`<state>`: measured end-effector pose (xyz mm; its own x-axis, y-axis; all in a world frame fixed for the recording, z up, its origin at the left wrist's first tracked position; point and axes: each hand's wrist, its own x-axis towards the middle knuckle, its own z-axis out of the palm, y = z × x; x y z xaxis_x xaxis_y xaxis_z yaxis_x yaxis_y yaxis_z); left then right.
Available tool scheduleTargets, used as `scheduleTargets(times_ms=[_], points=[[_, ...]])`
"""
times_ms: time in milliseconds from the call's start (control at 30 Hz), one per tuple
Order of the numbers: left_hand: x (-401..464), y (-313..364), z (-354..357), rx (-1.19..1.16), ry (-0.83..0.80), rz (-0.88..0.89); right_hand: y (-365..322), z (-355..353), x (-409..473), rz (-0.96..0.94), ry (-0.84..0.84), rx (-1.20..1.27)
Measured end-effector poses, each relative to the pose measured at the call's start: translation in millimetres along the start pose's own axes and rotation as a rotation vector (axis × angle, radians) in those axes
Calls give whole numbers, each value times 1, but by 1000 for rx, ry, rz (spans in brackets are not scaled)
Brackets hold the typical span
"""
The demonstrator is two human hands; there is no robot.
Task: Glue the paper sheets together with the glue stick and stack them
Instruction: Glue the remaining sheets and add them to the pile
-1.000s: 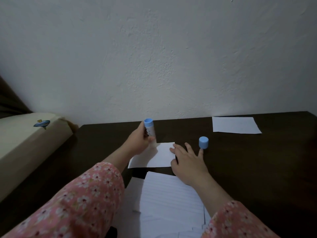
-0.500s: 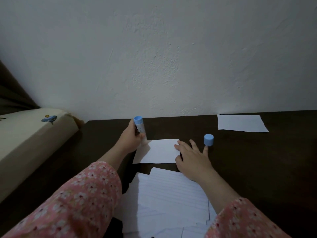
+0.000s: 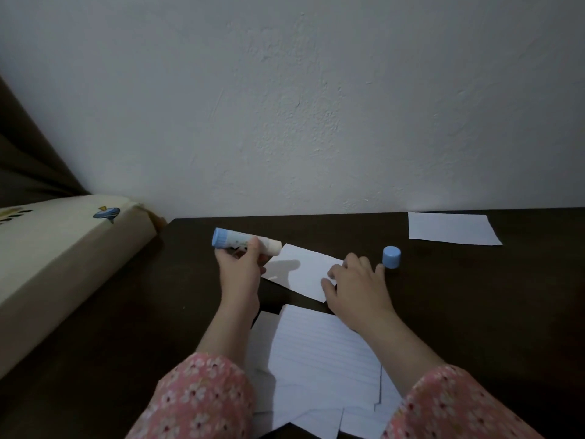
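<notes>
A rough-plastered white wall (image 3: 316,106) fills the far side, dimly lit. Against it stands a dark brown table (image 3: 490,312). To the left lies a cream cushion (image 3: 63,258) printed with a small blue motif, with a dark curtain (image 3: 28,166) behind it.

Dim, soft focus; wide-angle bending at edges.

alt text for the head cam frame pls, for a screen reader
At a dark table, a person's left hand holds an uncapped glue stick tilted over a small white paper sheet, while the right hand presses the sheet's right end flat. The blue cap stands just right of that hand, lined sheets lie nearer, and another sheet lies far right.
</notes>
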<state>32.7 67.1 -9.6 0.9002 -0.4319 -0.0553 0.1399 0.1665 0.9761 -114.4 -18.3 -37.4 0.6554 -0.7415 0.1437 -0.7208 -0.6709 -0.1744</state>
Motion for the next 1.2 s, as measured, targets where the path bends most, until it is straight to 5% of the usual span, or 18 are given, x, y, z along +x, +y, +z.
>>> scheduleTargets(times_ms=[233,467,667,867,1200], points=[[-9,-3,-2,38,-68,-31,14,7,4,15,-242,60],[-5,4,-8,98,-94,-7,-16,-1,-3,5,-140,-74],[-12,0,-6,354,-221,81,-8,-8,3,-57,10,90],[-23,-7,6,671,-481,268,17,6,8,-78,-220,179],[-21,-6,9,739,-559,311,25,10,2,-177,-132,309]])
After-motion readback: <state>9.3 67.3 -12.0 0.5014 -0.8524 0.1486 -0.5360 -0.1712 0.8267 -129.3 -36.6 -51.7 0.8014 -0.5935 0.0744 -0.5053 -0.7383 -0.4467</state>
